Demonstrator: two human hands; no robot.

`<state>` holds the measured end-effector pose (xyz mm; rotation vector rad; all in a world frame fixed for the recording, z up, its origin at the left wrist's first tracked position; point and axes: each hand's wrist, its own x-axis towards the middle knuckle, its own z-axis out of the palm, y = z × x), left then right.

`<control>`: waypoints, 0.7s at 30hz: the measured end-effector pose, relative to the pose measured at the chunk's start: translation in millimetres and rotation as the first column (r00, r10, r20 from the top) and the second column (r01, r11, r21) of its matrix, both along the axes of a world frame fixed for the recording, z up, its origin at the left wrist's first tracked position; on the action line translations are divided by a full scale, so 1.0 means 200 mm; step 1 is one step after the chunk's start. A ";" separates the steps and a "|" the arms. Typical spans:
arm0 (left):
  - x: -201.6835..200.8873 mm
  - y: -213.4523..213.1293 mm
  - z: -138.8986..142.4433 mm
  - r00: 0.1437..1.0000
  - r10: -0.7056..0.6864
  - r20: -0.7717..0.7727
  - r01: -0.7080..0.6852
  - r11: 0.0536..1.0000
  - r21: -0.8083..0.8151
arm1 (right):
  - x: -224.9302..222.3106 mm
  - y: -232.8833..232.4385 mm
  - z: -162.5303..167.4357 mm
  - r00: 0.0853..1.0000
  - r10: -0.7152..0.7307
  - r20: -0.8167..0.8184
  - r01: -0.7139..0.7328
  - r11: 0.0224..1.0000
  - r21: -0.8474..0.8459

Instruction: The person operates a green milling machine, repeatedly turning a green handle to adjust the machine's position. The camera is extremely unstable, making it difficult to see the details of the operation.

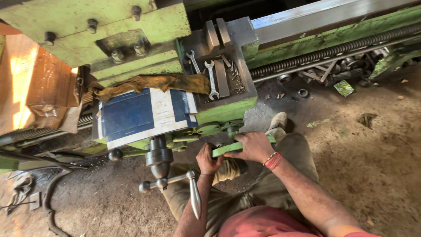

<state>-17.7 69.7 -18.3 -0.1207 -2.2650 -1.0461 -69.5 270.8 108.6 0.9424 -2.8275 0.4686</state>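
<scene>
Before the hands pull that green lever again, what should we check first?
1. Both hands on the green lever: ok, left hand under, right hand over.
2. Firm grip: ok.
3. Knees clear of the silver crank handle: not ok, it hangs right over them.
4. Loose spanners kept off moving parts: cannot tell.
5. Yellow rag clear of the handles: ok.

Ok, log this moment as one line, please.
left hand: grip on green bar | right hand: grip on green bar | spanners lie on lathe
</scene>
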 end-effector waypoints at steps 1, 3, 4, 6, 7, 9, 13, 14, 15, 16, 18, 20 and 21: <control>-0.01 0.00 0.00 1.000 -0.010 -0.003 0.011 1.000 0.010 | -0.01 0.00 0.00 1.000 0.003 -0.012 -0.003 1.000 -0.008; -0.01 -0.01 -0.02 1.000 -0.029 -0.006 0.029 0.999 0.024 | -0.01 -0.01 -0.01 0.999 0.012 -0.032 -0.013 0.999 -0.031; -0.01 -0.01 -0.02 1.000 -0.023 0.000 0.023 0.999 0.030 | -0.01 -0.01 -0.01 0.999 0.018 -0.027 -0.019 0.999 -0.031; -0.01 -0.01 -0.02 1.000 -0.020 0.006 0.019 0.999 0.040 | -0.01 -0.01 -0.01 1.000 0.020 -0.022 -0.021 0.999 -0.034; -0.01 -0.01 -0.03 1.000 -0.019 -0.011 0.019 0.999 0.039 | -0.01 -0.01 -0.01 1.000 0.027 -0.006 -0.027 0.998 -0.052; -0.01 -0.01 -0.03 0.999 -0.024 -0.040 0.025 0.999 0.040 | -0.02 -0.01 -0.01 0.999 0.033 0.029 -0.030 0.996 -0.084; -0.02 0.00 -0.05 1.000 -0.022 0.015 0.022 0.999 0.040 | -0.02 0.00 -0.01 1.000 0.010 -0.006 -0.011 0.999 -0.051; -0.02 0.00 -0.06 0.999 -0.026 0.025 0.025 0.999 0.045 | -0.01 0.00 -0.02 0.999 0.017 -0.046 -0.020 0.997 -0.081; -0.01 -0.02 -0.06 0.999 -0.020 0.035 0.019 0.999 0.044 | -0.01 -0.02 -0.02 0.996 0.031 -0.086 -0.041 0.992 -0.117; -0.01 -0.03 -0.05 0.999 -0.029 0.023 0.029 0.999 0.022 | -0.02 -0.03 -0.02 1.000 -0.008 -0.029 0.006 0.997 -0.082; -0.01 -0.05 -0.06 0.999 -0.046 0.024 0.046 0.999 -0.001 | -0.01 -0.04 -0.03 0.993 -0.061 0.104 0.060 0.998 0.016; 0.00 -0.07 -0.07 0.996 -0.072 0.044 0.071 0.997 0.021 | -0.02 -0.05 -0.05 0.999 0.033 0.010 -0.033 0.999 0.005; -0.01 -0.08 -0.08 0.998 -0.037 0.050 0.036 0.999 0.009 | -0.02 -0.06 -0.06 0.999 0.036 -0.012 -0.036 0.999 0.014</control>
